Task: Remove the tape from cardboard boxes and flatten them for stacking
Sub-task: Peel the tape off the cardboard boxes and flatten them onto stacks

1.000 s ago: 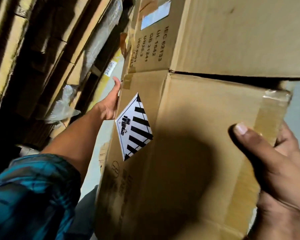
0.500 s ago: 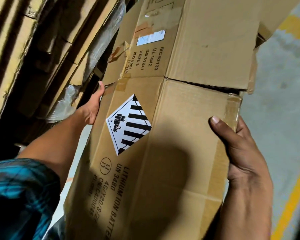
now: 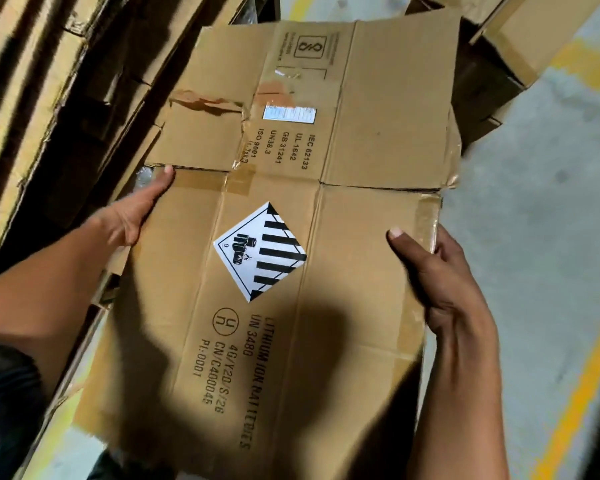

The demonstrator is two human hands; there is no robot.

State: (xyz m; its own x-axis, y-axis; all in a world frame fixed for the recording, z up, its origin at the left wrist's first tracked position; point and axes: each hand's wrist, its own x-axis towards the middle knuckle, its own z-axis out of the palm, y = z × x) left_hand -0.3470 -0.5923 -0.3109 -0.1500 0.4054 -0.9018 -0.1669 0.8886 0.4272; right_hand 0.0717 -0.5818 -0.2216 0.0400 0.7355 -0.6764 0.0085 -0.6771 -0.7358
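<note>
Holding the flattened cardboard box [image 3: 291,237] between us and the leaning stacks of flattened cardboard [image 3: 49,98], we had it by both side edges — long axis running away from us. Our left hand [image 3: 132,216] lay against the left edge, thumb on top, the other fingers hidden beneath. Our right hand [image 3: 440,285] clamped the right edge beside a brown tape strip [image 3: 426,223], thumb pressed on top.
</note>
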